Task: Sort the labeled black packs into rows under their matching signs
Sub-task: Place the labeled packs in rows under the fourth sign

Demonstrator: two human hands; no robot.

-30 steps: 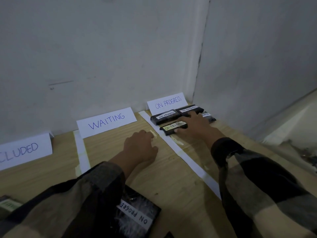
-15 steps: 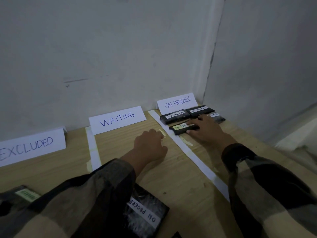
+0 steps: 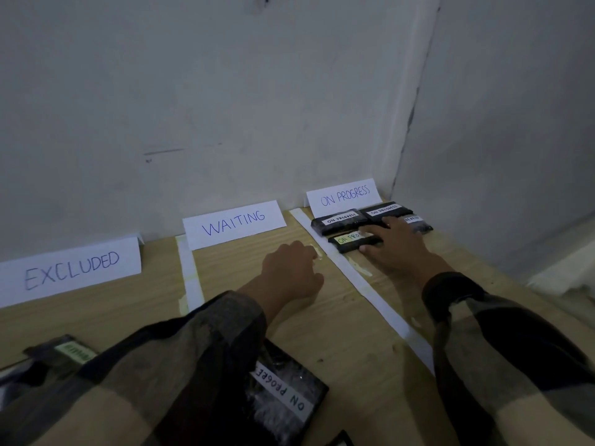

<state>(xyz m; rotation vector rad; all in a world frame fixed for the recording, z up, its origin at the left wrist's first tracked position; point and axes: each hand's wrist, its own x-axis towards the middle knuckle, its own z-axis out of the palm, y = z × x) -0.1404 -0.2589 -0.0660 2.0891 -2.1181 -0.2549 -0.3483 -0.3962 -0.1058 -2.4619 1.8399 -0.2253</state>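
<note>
Right hand (image 3: 397,246) lies flat, fingers straight, on the green-label pack (image 3: 349,243) under the ON PROGRESS sign (image 3: 344,196). I'd nudge it square against the 3 packs (image 3: 336,220) behind. Left hand (image 3: 289,272) rests curled; whether it holds anything is hidden.

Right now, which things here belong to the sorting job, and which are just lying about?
Job: EXCLUDED sign, WAITING sign, ON PROGRESS sign; divider strips; sorted packs by the wall; green-labelled pack under the right hand; unsorted pack by the left sleeve; far-left pack.
Just there: wooden table, grey wall, pale ledge.
</note>
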